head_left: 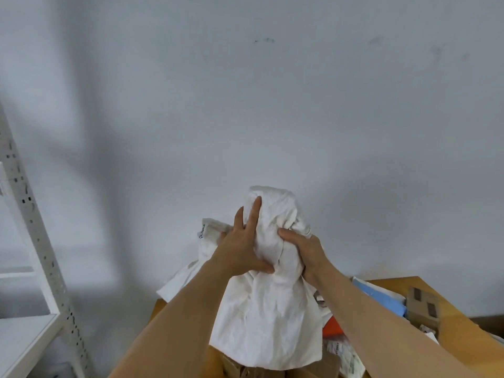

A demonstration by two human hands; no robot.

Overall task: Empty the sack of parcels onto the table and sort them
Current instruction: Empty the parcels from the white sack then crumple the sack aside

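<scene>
A white cloth sack (pixel 270 312) hangs upside down above the wooden table (pixel 392 286), its bottom bunched at the top. My left hand (pixel 245 246) grips the bunched cloth from the left, fingers spread over it. My right hand (pixel 302 249) clenches the cloth from the right. Parcels lie under and beside the sack: brown cardboard boxes (pixel 313 366) below its mouth, an orange parcel (pixel 331 326), a blue parcel (pixel 381 298), a taped brown box (pixel 422 306) and a white labelled bag (pixel 346 356). The sack's inside is hidden.
A white metal shelving rack (pixel 35 230) stands at the left, with a shelf (pixel 24 339) low down. A plain grey-white wall (pixel 245 105) rises directly behind the table. The table's right side carries the scattered parcels.
</scene>
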